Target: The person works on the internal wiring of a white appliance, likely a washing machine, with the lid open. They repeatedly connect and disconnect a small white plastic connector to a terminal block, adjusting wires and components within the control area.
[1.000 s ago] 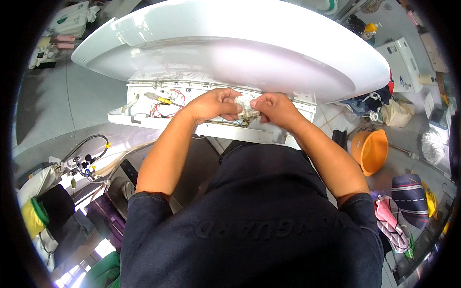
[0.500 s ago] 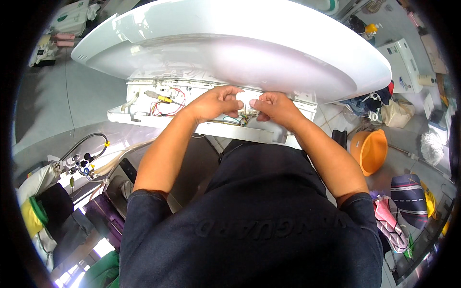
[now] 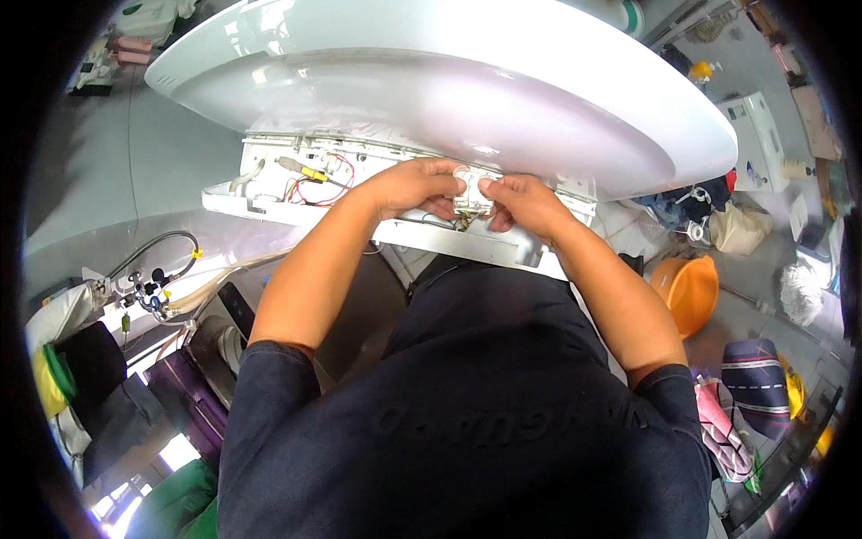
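Between both hands is a small white plastic part [image 3: 474,190] with several coloured wires [image 3: 463,220] coming from its lower side. My left hand [image 3: 413,187] pinches its left side, thumb on the face and fingers behind. My right hand [image 3: 523,203] grips the right side with thumb and fingertips. The part is over an open white trough-shaped housing [image 3: 395,235]. Red wires [image 3: 343,171] and a slim grey and yellow piece [image 3: 303,169], its kind unclear, lie in the housing's left end. A large glossy white curved panel [image 3: 431,76] rises just beyond.
Hoses with a valve fitting [image 3: 154,292] are at the left. An orange basin [image 3: 690,292] stands on the floor at the right, near a beige bag [image 3: 741,223] and a white fluffy duster [image 3: 802,294]. Cloths [image 3: 723,427] lie at the lower right.
The white part is turned so that more of its face shows, and both hands have shifted slightly right and down with it. The whole view has moved a little.
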Demonstrator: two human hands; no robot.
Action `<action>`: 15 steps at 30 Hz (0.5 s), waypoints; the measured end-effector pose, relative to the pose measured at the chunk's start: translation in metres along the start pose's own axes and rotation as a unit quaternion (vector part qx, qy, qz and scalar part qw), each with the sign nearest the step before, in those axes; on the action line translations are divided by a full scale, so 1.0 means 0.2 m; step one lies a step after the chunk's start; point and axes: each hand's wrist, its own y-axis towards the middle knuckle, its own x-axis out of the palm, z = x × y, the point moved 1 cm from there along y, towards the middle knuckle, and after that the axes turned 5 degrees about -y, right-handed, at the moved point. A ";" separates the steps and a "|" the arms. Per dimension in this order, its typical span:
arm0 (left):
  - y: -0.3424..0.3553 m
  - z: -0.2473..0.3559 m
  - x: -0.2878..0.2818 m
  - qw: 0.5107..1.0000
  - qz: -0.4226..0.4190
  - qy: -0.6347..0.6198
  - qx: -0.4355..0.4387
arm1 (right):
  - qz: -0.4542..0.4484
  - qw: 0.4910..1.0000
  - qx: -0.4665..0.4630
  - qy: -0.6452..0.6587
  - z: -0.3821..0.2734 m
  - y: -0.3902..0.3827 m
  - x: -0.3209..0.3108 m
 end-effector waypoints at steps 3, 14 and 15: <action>-0.02 0.03 0.02 1.000 -0.008 0.006 0.004 | -0.001 1.000 0.002 -0.001 -0.02 -0.01 0.00; 0.02 0.00 -0.01 1.000 -0.014 0.013 0.014 | -0.033 0.999 0.011 -0.002 0.00 0.01 -0.01; 0.02 0.01 -0.01 1.000 -0.011 0.014 0.005 | -0.035 0.999 0.014 0.002 0.01 0.01 -0.01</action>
